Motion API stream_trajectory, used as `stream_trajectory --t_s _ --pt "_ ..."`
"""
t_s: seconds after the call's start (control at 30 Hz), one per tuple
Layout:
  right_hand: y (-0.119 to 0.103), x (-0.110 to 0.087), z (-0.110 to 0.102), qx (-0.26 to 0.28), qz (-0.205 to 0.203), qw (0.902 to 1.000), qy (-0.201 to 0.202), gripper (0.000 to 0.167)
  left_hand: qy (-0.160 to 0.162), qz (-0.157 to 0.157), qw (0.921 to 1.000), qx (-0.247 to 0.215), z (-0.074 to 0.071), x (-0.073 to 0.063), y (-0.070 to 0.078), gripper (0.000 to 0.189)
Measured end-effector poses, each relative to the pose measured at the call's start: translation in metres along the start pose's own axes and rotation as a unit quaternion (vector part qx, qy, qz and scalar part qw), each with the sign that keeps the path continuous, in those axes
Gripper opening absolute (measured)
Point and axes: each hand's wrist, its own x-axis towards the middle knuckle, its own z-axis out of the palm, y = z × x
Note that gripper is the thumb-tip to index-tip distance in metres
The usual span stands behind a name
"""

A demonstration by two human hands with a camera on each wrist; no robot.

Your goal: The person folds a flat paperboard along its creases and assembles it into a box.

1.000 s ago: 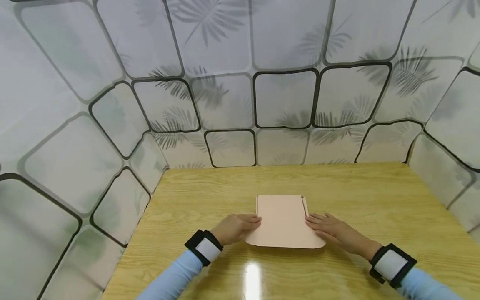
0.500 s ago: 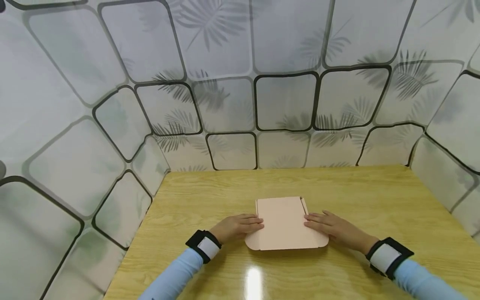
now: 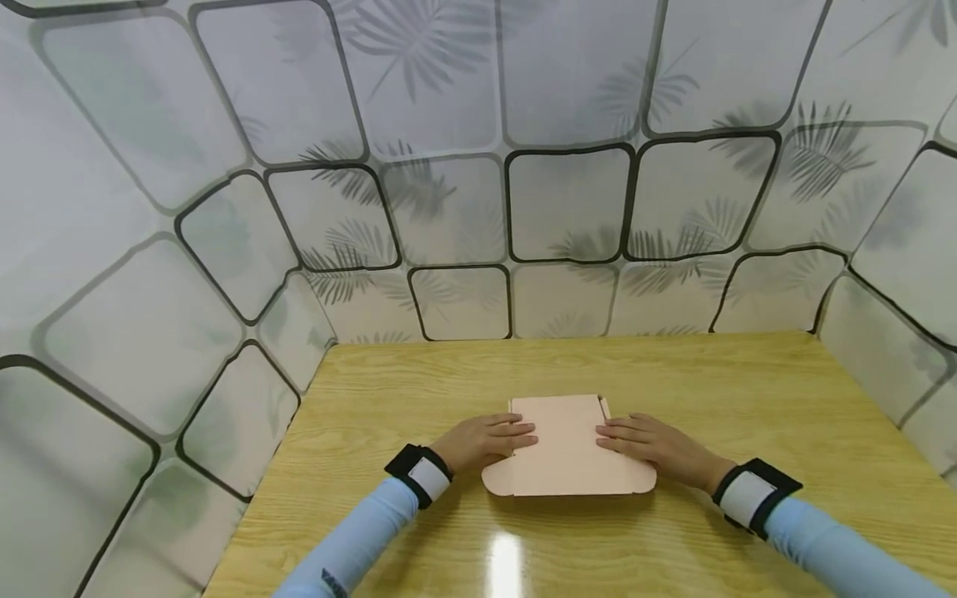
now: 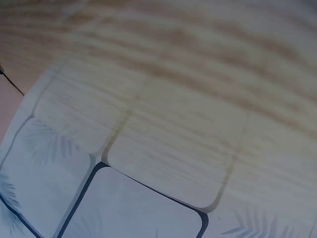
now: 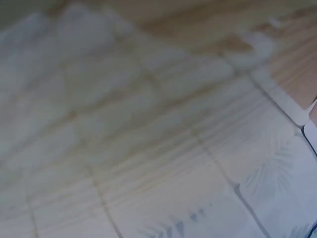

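A pale pinkish-beige cardboard box [image 3: 564,457], low and flat-topped with a flap spread wider at its near edge, lies on the wooden table [image 3: 404,378] in the head view. My left hand [image 3: 486,442] rests on its left side, fingers stretched over the top. Opposite it, my right hand [image 3: 658,446] lies on the right side with straight fingers reaching onto the top. Thumbs are mostly hidden. Neither wrist view plainly shows a hand or the box.
A patterned curtain [image 3: 568,203] with dark rounded outlines and leaf prints surrounds the table at the back and sides. Both wrists wear black bands with white patches. Light glares off the glossy table near its front.
Both hands have slid inward and slightly away from me, so their fingers lie further over the box top. The box stays in nearly the same place.
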Motion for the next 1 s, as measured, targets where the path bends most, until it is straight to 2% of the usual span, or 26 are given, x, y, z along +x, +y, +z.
stream_trajectory --t_s 0.2,0.3,0.43,0.47,0.57,0.7,0.73,0.8,0.83,0.9,0.93,1.0 --pt "0.01 0.004 0.004 0.011 -0.018 0.9994 0.028 0.042 -0.01 -0.028 0.9991 -0.03 -0.004 0.005 -0.004 0.049" --pt "0.014 0.004 0.004 0.035 -0.004 0.9989 0.03 0.043 -0.011 -0.032 0.9982 -0.049 -0.008 0.009 -0.006 0.046" --pt "0.018 0.004 0.004 0.104 0.027 0.9934 0.039 0.041 -0.03 -0.038 0.9949 -0.088 -0.014 0.016 -0.011 0.044" --pt "0.019 0.004 0.003 0.129 0.038 0.99 0.042 0.039 -0.036 -0.041 0.9933 -0.102 -0.016 0.018 -0.013 0.044" --pt "0.02 0.006 0.003 0.222 0.072 0.9709 0.054 0.034 -0.051 -0.056 0.9852 -0.154 -0.018 0.021 -0.019 0.043" --pt "0.022 0.009 0.003 0.293 0.107 0.947 0.076 0.049 -0.04 -0.095 0.9697 -0.222 -0.018 0.023 -0.024 0.041" --pt "0.023 0.01 0.004 0.295 0.116 0.945 0.082 0.05 -0.03 -0.109 0.9636 -0.242 -0.017 0.022 -0.025 0.04" --pt "0.024 0.012 0.004 0.312 0.14 0.9349 0.095 0.048 -0.003 -0.147 0.9483 -0.281 -0.014 0.022 -0.024 0.038" --pt "0.024 0.013 0.005 0.328 0.152 0.9265 0.103 0.045 0.013 -0.169 0.9372 -0.305 -0.012 0.022 -0.024 0.036" --pt "0.024 0.015 0.006 0.369 0.183 0.9042 0.114 0.038 0.05 -0.215 0.8977 -0.381 -0.008 0.023 -0.023 0.034" --pt "0.023 0.017 0.007 0.401 0.196 0.8865 0.12 0.037 0.071 -0.237 0.8731 -0.42 -0.005 0.024 -0.022 0.034" --pt "0.023 0.019 0.01 0.444 0.222 0.8578 0.132 0.035 0.115 -0.279 0.8268 -0.475 0.001 0.026 -0.021 0.032"
